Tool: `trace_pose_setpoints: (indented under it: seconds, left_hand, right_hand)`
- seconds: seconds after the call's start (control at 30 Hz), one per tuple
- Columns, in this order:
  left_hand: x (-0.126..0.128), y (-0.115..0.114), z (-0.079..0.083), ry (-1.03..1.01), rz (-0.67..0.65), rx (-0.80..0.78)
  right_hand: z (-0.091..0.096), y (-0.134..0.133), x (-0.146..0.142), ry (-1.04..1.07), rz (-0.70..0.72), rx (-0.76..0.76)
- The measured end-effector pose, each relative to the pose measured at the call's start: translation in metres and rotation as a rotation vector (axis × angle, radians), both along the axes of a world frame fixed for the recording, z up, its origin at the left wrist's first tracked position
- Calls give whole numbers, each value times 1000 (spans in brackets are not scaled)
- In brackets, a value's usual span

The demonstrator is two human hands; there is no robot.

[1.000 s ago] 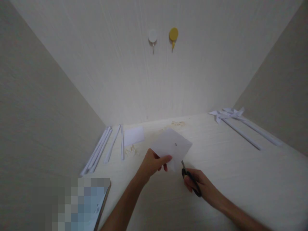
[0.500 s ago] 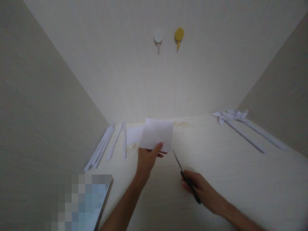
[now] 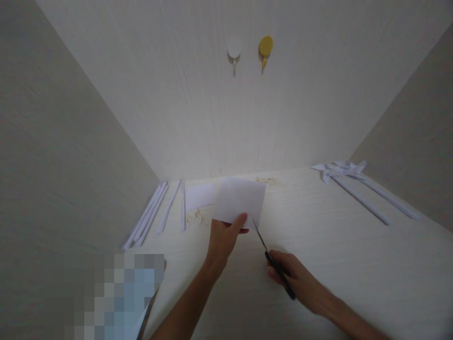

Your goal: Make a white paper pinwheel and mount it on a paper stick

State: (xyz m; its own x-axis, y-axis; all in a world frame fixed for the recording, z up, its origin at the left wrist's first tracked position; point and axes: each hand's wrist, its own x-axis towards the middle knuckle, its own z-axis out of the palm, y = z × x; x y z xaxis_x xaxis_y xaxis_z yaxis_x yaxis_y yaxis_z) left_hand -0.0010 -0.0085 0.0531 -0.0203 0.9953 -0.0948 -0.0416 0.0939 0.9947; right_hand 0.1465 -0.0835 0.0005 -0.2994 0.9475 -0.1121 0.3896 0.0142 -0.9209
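My left hand (image 3: 223, 238) pinches the lower edge of a white square of paper (image 3: 241, 199) and holds it up above the pale wooden desk (image 3: 318, 245). My right hand (image 3: 293, 276) is closed round the black handles of a pair of scissors (image 3: 271, 258). The blades point up and to the left, and their tip lies just beside the paper's lower right corner.
Several white paper strips (image 3: 155, 212) and a small white sheet (image 3: 200, 195) lie at the back left. Paper pinwheels on long sticks (image 3: 354, 182) lie at the back right. A white hook (image 3: 234, 49) and a yellow hook (image 3: 265, 47) hang on the back wall. A pixelated object (image 3: 120, 302) sits at the front left.
My left hand turned the paper from a tilted diamond to a square and raised it, then shifted it slightly right. The scissors swung out to point at its lower right corner.
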Motion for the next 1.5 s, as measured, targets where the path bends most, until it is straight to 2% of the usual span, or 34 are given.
trace_pose_setpoints:
  seconds: [0.87, 1.5]
  left_hand:
    - [0, -3, 3, 32, -45, 12]
    - [-1, -2, 1, 63, -36, 3]
  right_hand:
    - [7, 0, -1, 64, 7, -32]
    - [-2, 0, -1, 47, -4, -19]
